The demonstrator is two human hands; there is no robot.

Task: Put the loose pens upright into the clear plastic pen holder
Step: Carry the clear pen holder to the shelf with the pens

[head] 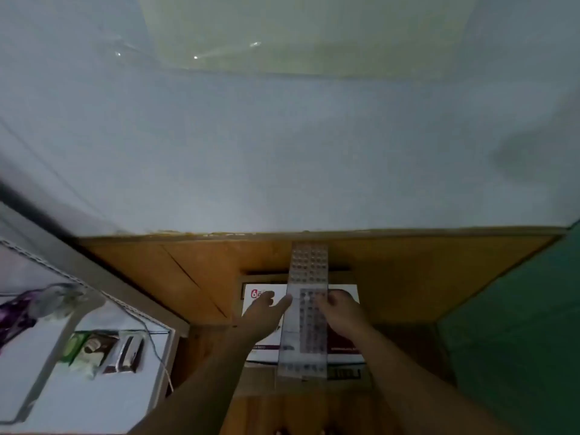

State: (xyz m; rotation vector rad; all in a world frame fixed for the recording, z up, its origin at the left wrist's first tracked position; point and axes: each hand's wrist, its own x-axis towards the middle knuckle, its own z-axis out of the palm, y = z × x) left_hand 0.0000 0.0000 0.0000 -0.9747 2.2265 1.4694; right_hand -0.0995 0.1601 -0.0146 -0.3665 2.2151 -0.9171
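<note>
Long clear perforated pen holder (309, 268) over glossy box (343, 346), wooden desk (408, 277).
Left hand (266, 312) flat, fingers spread against left edge; right hand (340, 315) curled, gripping right edge.

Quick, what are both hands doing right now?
Left hand: open, straight fingers touching the clear pen holder's side.
Right hand: gripping its other side.

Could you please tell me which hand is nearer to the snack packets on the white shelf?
Left. The left hand is at the left side of the clear holder, toward the snack packets; the right hand holds its right side, farther off.
</note>
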